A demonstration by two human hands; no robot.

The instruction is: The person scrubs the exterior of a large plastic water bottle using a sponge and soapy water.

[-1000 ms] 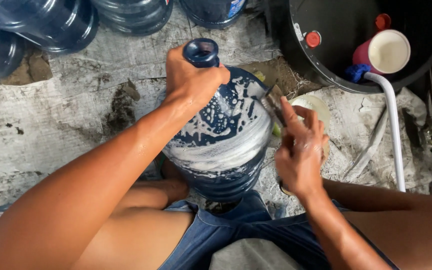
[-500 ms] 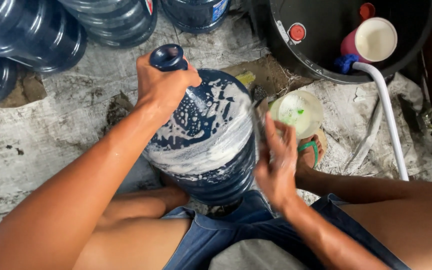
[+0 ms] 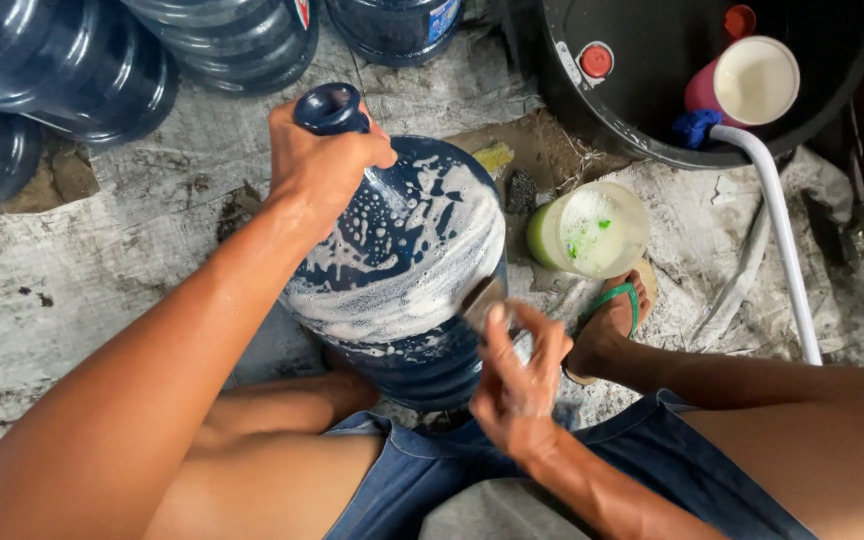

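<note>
Between the knees, left hand (image 3: 327,160) clenched the soapy jug (image 3: 402,270) neck; right hand (image 3: 517,385) pinched a scrubber (image 3: 482,300); suds risked slipping.

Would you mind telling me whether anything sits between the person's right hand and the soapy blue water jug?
Nothing visible does. The right hand is at the lower right side of the blue water jug, pressing a small dark pad, blurred, against its foam-covered wall. The left hand grips the jug's neck directly. The pale tub of soapy water stands apart, to the right.
</note>
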